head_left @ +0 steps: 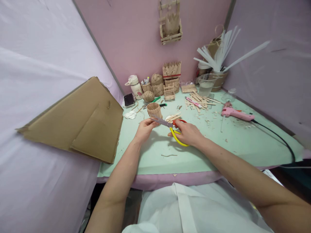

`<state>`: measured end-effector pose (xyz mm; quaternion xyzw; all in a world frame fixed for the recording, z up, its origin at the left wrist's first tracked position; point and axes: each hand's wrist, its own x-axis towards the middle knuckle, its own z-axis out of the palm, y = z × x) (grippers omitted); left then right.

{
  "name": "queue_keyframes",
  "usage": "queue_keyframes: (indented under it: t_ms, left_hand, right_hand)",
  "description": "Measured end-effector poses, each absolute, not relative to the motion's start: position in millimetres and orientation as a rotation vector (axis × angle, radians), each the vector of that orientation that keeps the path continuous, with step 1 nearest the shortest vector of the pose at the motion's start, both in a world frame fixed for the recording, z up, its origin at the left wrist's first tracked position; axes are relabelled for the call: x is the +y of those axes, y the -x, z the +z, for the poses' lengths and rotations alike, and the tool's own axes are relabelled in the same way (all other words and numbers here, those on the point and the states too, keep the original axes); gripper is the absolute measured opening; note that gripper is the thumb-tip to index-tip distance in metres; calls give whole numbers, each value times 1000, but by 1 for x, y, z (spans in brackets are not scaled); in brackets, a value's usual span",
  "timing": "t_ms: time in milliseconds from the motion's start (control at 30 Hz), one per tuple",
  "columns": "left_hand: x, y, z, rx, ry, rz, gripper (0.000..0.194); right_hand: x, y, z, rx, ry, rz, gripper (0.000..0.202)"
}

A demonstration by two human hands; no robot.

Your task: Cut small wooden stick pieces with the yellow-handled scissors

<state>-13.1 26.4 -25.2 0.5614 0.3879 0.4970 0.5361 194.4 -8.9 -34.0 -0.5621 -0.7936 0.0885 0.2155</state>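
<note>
My right hand [188,132] grips a pair of scissors [163,121] with one red and one yellow handle, the blades pointing left. Close to the blade tips, the fingers of my left hand [145,128] are pinched together. What they hold, if anything, is too small to make out. Just behind the blades stands a small round cup made of wooden sticks [154,109]. A small pile of short cut wooden pieces [173,117] lies beyond the scissors, partly hidden by my right hand.
At right lies a pink glue gun [238,114] with a black cord. Loose craft sticks [201,101] and a pink cutter [193,102] lie behind. Twine balls [148,96], a white bottle [135,86] and a phone [129,100] stand at the back; brown cardboard [92,126] leans left.
</note>
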Motion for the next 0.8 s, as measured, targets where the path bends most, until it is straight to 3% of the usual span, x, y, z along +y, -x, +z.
queue_keyframes:
  t_ms: [300, 533, 800]
  left_hand:
    - [29, 14, -28, 923, -1331, 1166, 19]
    - [26, 12, -24, 969, -1310, 1168, 22]
    - [26, 13, -19, 1011, -1293, 1184, 22]
  right_hand:
    - [-8, -194, -35, -2178, 1590, 263, 34]
    - [2, -197, -41, -1944, 1459, 559, 31]
    - [3, -201, -39, -1954, 1483, 528, 32]
